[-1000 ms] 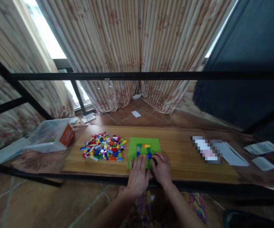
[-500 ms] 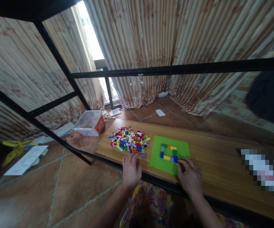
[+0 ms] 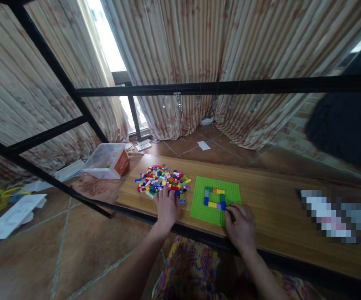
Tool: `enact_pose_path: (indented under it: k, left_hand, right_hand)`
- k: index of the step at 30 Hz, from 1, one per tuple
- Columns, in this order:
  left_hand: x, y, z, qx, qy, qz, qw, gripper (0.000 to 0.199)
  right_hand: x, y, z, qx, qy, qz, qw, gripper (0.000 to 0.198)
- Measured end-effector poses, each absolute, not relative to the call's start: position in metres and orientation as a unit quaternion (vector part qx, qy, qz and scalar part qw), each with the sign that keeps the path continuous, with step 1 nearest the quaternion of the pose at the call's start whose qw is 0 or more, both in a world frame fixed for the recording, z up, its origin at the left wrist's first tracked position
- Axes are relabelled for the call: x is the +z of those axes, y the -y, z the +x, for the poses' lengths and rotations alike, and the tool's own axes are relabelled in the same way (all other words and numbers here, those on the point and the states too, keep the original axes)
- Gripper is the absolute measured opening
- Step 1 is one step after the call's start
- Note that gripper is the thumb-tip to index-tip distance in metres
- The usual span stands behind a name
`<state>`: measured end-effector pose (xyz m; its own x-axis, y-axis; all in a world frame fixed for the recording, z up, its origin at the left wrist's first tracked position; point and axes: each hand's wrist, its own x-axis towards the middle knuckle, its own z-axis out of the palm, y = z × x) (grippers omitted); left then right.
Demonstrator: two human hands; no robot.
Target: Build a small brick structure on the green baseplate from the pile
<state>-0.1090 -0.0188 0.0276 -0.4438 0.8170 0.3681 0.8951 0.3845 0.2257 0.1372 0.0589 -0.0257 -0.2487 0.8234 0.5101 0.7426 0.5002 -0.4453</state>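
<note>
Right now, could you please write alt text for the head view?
A person's left hand is at the near edge of a multicoloured plastic brick pile, the right hand by a hollow multicoloured brick rectangle on a green studded baseplate, atop a brown wooden tabletop.

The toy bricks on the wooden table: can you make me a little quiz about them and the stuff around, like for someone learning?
1. Which hand is at the loose brick pile?
2. True or false: the brick outline on the green baseplate is all one colour.
3. Fill in the gap: the end panel of the clear plastic box is ____.

Key:
1. The left hand.
2. False: it has blue, yellow and green bricks, among others.
3. Orange.
</note>
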Motion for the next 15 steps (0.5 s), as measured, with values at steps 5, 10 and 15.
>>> enact_pose_path:
  k: [5,10,15]
  left_hand:
    - [0.0287,0.0124,-0.1088,-0.179,0.835,-0.51,0.102,0.02]
    - [0.0266,0.01,-0.1104,-0.187,0.831,-0.511,0.113,0.017]
    - [0.0261,0.0086,-0.1125,-0.206,0.829,-0.51,0.103,0.015]
  right_hand:
    - [-0.0247,-0.0586,0.1364,0.049,0.787,-0.501,0.355,0.025]
    - [-0.0249,-0.0593,0.137,0.047,0.79,-0.495,0.36,0.025]
    - [-0.027,-0.0602,0.1373,0.044,0.789,-0.494,0.363,0.026]
